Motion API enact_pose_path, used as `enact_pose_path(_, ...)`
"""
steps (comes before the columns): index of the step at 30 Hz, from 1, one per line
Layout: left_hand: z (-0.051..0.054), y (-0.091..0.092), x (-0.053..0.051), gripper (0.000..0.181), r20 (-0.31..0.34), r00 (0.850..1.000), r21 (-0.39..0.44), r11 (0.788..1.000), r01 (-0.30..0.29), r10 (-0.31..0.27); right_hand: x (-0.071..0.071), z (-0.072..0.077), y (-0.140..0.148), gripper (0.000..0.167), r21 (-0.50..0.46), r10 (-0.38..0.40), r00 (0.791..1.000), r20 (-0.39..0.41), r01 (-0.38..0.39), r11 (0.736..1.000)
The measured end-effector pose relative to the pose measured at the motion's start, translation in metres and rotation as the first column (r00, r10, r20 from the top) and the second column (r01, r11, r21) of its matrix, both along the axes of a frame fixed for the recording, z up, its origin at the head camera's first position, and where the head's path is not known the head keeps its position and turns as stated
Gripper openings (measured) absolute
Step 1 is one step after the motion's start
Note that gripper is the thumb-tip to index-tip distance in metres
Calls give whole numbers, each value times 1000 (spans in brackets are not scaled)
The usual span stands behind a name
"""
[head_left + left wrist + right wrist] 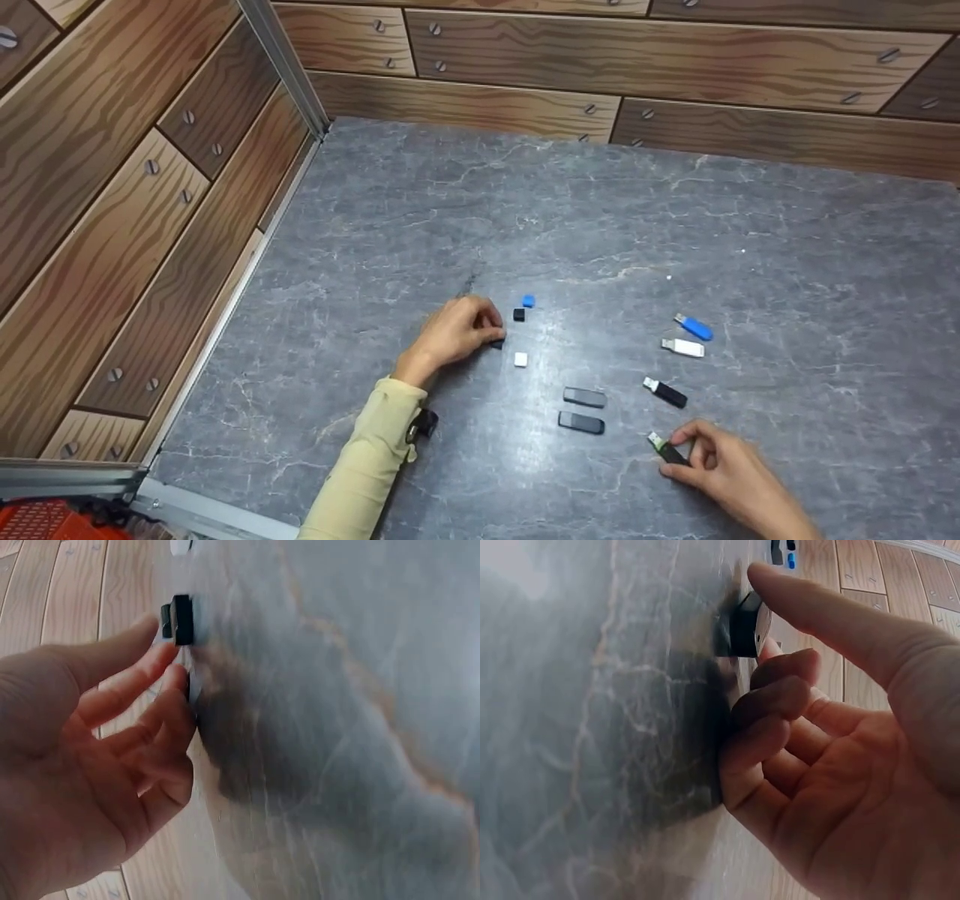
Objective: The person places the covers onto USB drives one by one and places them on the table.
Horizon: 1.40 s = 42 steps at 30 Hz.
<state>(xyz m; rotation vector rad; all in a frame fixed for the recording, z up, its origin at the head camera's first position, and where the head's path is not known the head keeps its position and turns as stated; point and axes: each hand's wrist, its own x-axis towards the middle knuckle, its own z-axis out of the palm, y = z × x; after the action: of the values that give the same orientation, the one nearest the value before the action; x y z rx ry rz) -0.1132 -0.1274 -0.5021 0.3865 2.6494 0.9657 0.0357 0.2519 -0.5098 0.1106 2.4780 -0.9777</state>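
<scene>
My left hand (456,330) has its thumb and index finger at a small black cap (497,344) on the grey table. In the left wrist view that cap (182,619) stands at the fingertips, the other fingers curled beneath. My right hand (721,466) pinches a black and green USB stick (667,450) between thumb and index finger, its metal plug pointing up-left. The right wrist view shows the stick (746,626) end-on. To the right of the left hand are a blue cap (529,301), another black cap (519,315) and a white cap (520,360).
Uncapped blue (696,328), white (686,347) and black USB sticks (667,393) lie above the right hand. Between the hands lie a grey stick-shaped piece (584,397) and a dark one (581,422). Wood-patterned panels (600,60) stand behind and at left.
</scene>
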Motion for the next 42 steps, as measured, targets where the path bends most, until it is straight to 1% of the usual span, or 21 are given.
enact_pose_path(6, 0, -6, 0, 23, 18, 997, 8, 998, 69, -69, 0, 0, 0, 33, 12, -10, 1000, -6, 10, 1000)
enact_pose_path(9, 1, -8, 0, 26, 7, 994, 1, 994, 107, -107, 0, 0, 0, 31, 20, -23, 1000, 0, 23, 1000)
enact_pose_path(13, 0, -8, 2, 26, -10, 992, -14, 992, 127, -127, 0, -1, -1, 30, 13, -54, 998, 10, 54, 998)
enact_pose_path(17, -2, -9, 3, 22, -28, 991, 6, 991, 133, -132, 0, 0, -1, 32, 25, -87, 996, 16, 87, 996)
enact_pose_path(20, -4, -9, 2, 20, -36, 991, 30, 991, 131, -130, -1, 2, 0, 33, 31, -97, 995, 13, 96, 995)
enact_pose_path(23, -4, -9, 1, 19, -33, 992, 48, 991, 122, -120, -2, 4, 0, 33, 15, -104, 995, 7, 103, 995)
enact_pose_path(26, -2, -10, 3, 18, -10, 994, 79, 991, 107, -106, -3, 6, -1, 31, 7, -106, 994, -13, 106, 994)
enact_pose_path(30, 3, -11, 3, 17, 33, 996, 150, 986, 77, -83, -5, 8, -3, 30, 3, -127, 991, -50, 128, 992)
enact_pose_path(33, 5, -10, 4, 17, 67, 996, 210, 977, 44, -59, -6, 9, -5, 31, -12, -152, 987, -57, 152, 988)
enact_pose_path(37, 3, -8, 7, 19, 121, 992, 292, 956, -2, -35, -7, 10, -7, 34, -18, -187, 982, -22, 186, 982)
enact_pose_path(40, 1, -6, 9, 21, 126, 991, 341, 940, -14, -31, -10, 10, -10, 36, -45, -206, 978, -2, 206, 978)
enact_pose_path(42, -1, -5, 9, 23, 116, 993, 372, 928, -11, -35, -12, 10, -11, 35, -80, -215, 977, -6, 214, 974)
